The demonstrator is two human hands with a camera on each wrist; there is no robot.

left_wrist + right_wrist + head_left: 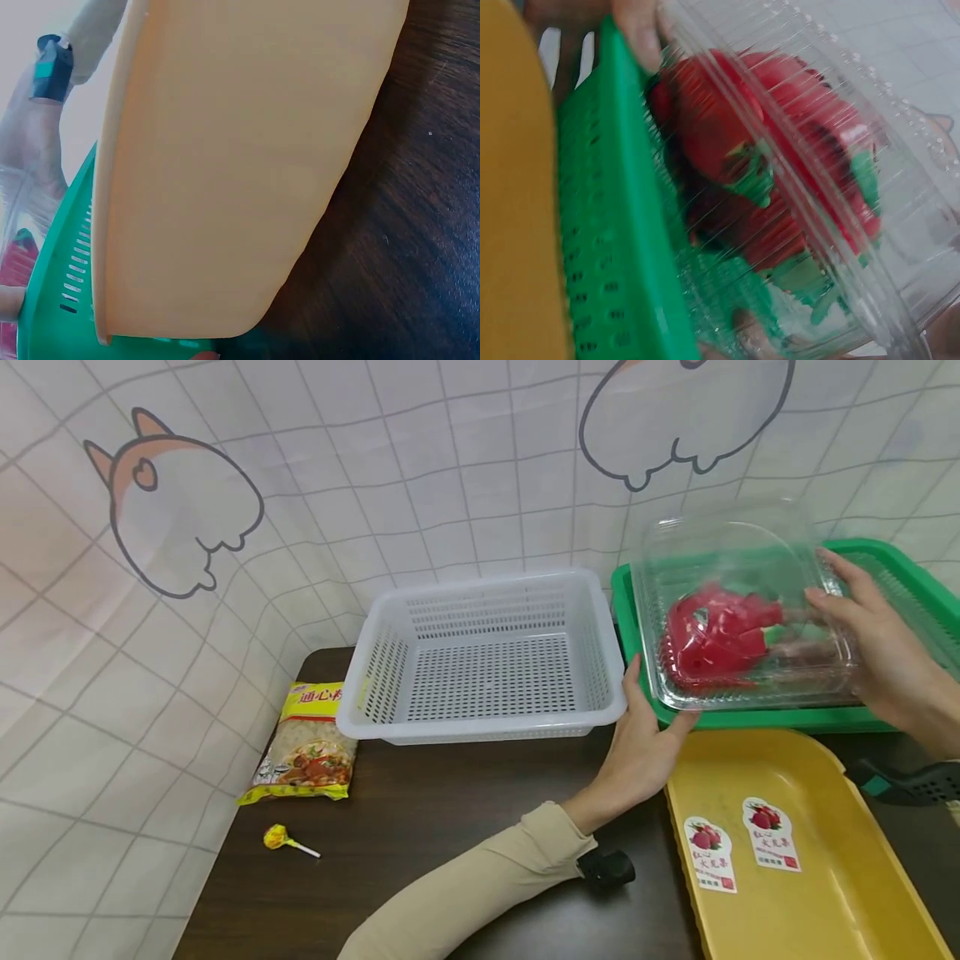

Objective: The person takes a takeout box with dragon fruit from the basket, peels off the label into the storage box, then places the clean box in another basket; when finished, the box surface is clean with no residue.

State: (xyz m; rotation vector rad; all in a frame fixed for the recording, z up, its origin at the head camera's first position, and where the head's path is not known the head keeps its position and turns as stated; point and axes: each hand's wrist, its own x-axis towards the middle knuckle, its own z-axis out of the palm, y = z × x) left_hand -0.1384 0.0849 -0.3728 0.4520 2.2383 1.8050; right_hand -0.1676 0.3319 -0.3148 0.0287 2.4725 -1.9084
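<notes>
My right hand (877, 627) grips the right side of a clear plastic box (750, 692), tilted over the green basket (832, 718). Red dragon fruit (716, 631) with green-tipped scales shows through the plastic, also in the right wrist view (810, 112). At the front left corner of the green basket is my left hand (637, 747), thumb and forefinger spread. In the right wrist view, one of its fingers (639, 34) reaches over the basket's rim beside the box. Part of the left hand's fingers is hidden.
A white perforated basket (480, 731) stands left of the green one. In front is a yellow tray (810, 910) bearing two dragon fruit stickers (772, 835). At the left lie a bag of pasta (311, 747) and a yellow lollipop (276, 837). A patterned cloth (450, 485) hangs behind.
</notes>
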